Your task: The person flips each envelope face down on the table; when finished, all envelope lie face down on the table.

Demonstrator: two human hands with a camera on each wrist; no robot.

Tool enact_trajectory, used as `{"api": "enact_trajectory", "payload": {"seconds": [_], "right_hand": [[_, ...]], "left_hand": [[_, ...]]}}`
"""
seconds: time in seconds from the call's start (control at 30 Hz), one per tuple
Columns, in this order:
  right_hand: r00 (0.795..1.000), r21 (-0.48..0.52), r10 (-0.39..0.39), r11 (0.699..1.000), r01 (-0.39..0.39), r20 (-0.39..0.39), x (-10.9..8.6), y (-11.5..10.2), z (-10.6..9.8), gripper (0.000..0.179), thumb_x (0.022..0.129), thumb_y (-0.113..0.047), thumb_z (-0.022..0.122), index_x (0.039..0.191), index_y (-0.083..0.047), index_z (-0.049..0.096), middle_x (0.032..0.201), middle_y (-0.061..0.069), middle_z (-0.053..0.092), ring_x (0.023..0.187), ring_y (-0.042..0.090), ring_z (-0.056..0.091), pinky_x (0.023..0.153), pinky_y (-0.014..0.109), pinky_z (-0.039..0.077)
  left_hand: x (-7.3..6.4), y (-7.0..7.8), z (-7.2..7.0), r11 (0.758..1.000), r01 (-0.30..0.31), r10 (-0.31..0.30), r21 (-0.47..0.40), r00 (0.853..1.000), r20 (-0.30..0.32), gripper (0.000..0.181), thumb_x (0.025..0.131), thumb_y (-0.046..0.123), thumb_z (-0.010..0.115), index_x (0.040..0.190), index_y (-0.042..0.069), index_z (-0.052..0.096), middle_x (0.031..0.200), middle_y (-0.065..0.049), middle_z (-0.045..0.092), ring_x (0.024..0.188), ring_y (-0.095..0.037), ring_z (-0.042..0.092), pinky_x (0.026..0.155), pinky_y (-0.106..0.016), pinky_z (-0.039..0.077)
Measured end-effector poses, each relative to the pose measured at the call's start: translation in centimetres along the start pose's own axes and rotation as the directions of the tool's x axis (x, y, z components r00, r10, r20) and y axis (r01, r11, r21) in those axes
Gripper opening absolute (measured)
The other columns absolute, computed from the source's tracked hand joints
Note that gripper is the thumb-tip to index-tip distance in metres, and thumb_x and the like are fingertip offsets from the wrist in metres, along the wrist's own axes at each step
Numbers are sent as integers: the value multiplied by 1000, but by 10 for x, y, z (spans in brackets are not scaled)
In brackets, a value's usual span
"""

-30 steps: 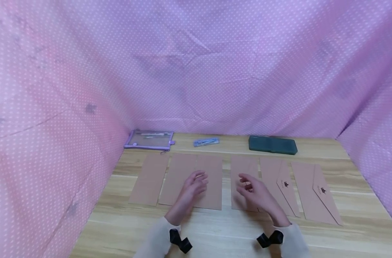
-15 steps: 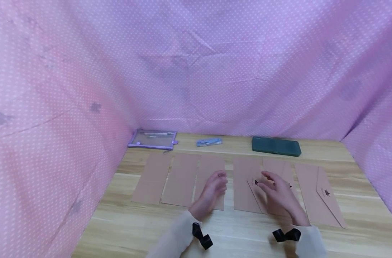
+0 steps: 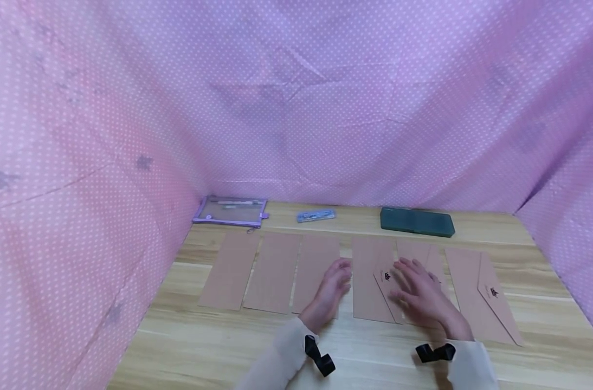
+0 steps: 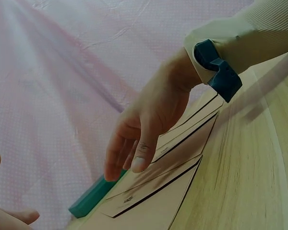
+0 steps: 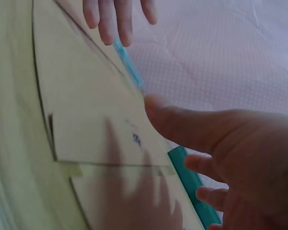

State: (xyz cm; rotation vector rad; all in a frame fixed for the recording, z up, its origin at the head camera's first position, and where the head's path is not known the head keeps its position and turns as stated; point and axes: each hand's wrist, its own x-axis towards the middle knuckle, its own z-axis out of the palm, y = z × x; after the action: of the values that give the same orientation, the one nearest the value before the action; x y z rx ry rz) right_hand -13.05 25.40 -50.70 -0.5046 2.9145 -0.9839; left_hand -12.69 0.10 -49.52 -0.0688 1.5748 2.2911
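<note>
Brown paper envelopes lie in a row on the wooden table. Three on the left, including the rightmost of them (image 3: 315,271), show plain faces. Three on the right show pointed flaps with crown prints, among them a near envelope (image 3: 367,287), a middle envelope (image 3: 420,248) and a far-right envelope (image 3: 467,292). My right hand (image 3: 425,295) hovers over the middle one, partly hiding it, with loosely spread fingers and nothing held. In the left wrist view the right hand (image 4: 146,115) casts a shadow on the envelopes. My left hand (image 3: 329,290), relaxed and holding nothing, is above the left group's right edge.
Along the back lie a purple-edged mesh pouch (image 3: 230,212) with pens inside, a small clear pack (image 3: 316,215) with blue contents, and a dark green case (image 3: 417,222). Pink dotted cloth (image 3: 306,108) hangs behind and at both sides.
Both hands have moved rightward over the envelopes, uncovering the crown flap on the near right one. The right fingers have spread. The head view has shifted slightly; the envelopes appear to stay put.
</note>
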Motion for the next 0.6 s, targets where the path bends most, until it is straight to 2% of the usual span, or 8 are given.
{"api": "enact_trajectory", "payload": {"seconds": [0.1, 0.37, 0.47, 0.6], "right_hand": [[1000, 5, -10, 1000, 10, 19, -1, 4, 3, 71, 85, -32, 77, 144, -3, 49, 156, 29, 37, 145, 58, 20, 106, 80, 10], [997, -32, -5, 999, 7, 77, -5, 6, 4, 75, 81, -37, 80, 144, -8, 52, 156, 31, 36, 143, 60, 20, 103, 83, 11], [996, -43, -9, 999, 13, 88, -5, 7, 4, 73, 79, -37, 81, 142, -10, 55, 155, 31, 35, 143, 61, 19, 102, 84, 11], [996, -36, -12, 999, 15, 89, -5, 8, 6, 70, 77, -38, 82, 139, -13, 58, 156, 31, 34, 142, 61, 19, 102, 84, 10]], "left_hand": [[1, -2, 2, 1000, -2, 2, -10, 1000, 4, 54, 97, 21, 47, 144, -3, 38, 153, -25, 36, 143, -40, 33, 119, -59, 25], [6, -9, 3, 999, 3, -3, -37, 1000, 10, 60, 98, 25, 47, 148, -4, 33, 160, -25, 28, 150, -44, 23, 121, -62, 17], [8, -10, 3, 999, 0, 0, -46, 1000, 13, 60, 97, 25, 47, 147, -5, 33, 159, -26, 30, 150, -45, 24, 120, -61, 21], [10, -10, 4, 997, -1, 3, -83, 1000, 15, 53, 97, 24, 48, 142, -3, 38, 147, -23, 45, 144, -42, 35, 116, -55, 32]]}}
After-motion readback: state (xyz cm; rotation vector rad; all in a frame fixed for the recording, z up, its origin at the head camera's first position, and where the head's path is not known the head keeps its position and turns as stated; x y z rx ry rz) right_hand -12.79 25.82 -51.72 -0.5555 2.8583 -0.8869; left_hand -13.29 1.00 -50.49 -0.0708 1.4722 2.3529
